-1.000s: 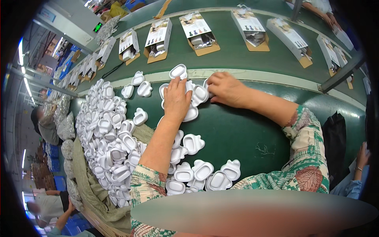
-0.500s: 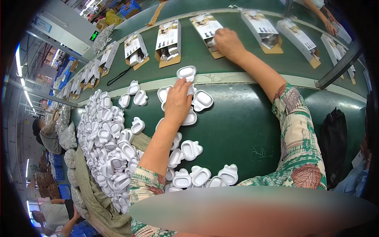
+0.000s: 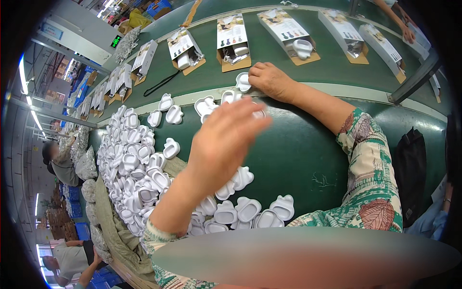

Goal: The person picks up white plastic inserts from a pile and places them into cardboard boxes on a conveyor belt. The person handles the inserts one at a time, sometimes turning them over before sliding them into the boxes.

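My right hand [image 3: 272, 83] pinches a white, cloud-shaped plastic tray [image 3: 242, 82] at the belt's near rail. My left hand [image 3: 224, 139], slightly smeared by motion, is raised over the near table with its fingers stretched out and nothing seen in them. Partly hidden behind it lie a few more white trays [image 3: 205, 104]. Just beyond my right hand, a printed box [image 3: 284, 25] lies with its near end open and a white tray [image 3: 302, 48] resting in that end. To its left, another open box [image 3: 231, 30] has white parts and a clear bag showing.
A large heap of white trays [image 3: 130, 161] covers the left side of the green table, over a drab cloth sack [image 3: 115, 226]. More trays [image 3: 248, 208] lie near me. Several boxes line the green belt [image 3: 207, 82]. A dark metal post [image 3: 416, 79] and black bag [image 3: 411, 173] stand right; a co-worker's hand [image 3: 408, 33] is far right.
The boxes have shifted right along the belt. My right hand has left a box and now grips a tray at the rail. My left hand has lifted off the trays toward me.
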`<action>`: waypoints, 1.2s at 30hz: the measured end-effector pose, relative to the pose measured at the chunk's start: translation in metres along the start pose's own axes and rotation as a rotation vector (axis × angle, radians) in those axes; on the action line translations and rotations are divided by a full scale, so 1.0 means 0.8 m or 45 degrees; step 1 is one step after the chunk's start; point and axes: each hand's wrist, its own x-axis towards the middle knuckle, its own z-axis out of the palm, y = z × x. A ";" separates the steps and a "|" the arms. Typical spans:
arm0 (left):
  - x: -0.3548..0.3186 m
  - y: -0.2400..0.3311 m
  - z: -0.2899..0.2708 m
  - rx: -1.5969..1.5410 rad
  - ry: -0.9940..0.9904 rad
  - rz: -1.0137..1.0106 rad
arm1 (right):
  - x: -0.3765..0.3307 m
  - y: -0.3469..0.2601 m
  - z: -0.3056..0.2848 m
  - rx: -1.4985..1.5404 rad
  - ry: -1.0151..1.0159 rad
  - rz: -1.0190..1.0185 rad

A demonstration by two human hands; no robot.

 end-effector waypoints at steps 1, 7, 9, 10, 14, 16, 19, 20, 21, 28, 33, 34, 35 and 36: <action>-0.002 0.025 -0.014 0.094 -0.018 0.153 | 0.001 0.000 -0.006 0.004 -0.004 -0.001; -0.016 0.120 -0.045 0.204 0.164 0.125 | 0.030 0.025 0.006 -0.340 0.135 0.063; 0.000 0.140 -0.033 0.193 0.199 -0.115 | 0.032 0.057 0.013 -0.400 0.208 0.128; 0.003 0.140 -0.024 0.184 0.194 -0.146 | 0.026 0.075 0.010 -0.463 0.203 0.221; 0.004 0.123 -0.007 -0.133 0.310 0.008 | 0.037 0.083 -0.013 -0.541 -0.031 0.591; -0.002 0.104 0.004 -0.297 0.376 0.139 | 0.028 0.063 -0.027 -0.455 0.172 0.494; -0.041 0.074 0.019 0.040 -0.254 0.136 | -0.011 0.011 -0.024 0.124 0.148 0.033; -0.067 0.072 0.022 0.098 -0.467 0.033 | -0.014 -0.025 -0.021 0.353 0.095 0.026; -0.090 0.073 0.031 0.079 -0.622 -0.103 | -0.014 -0.046 -0.026 0.398 -0.036 -0.105; -0.169 0.037 0.081 0.366 -0.796 -0.346 | -0.021 -0.071 -0.021 0.248 -0.092 -0.284; -0.145 0.006 0.086 0.298 -0.618 -0.478 | -0.012 -0.038 -0.025 0.078 0.107 -0.033; -0.139 -0.001 0.089 0.318 -0.553 -0.467 | -0.010 -0.028 -0.026 0.027 0.155 0.007; -0.136 -0.010 0.093 0.355 -0.515 -0.470 | -0.008 -0.017 -0.027 -0.029 0.174 0.042; -0.132 -0.019 0.095 0.397 -0.481 -0.480 | -0.004 -0.006 -0.025 -0.091 0.186 0.067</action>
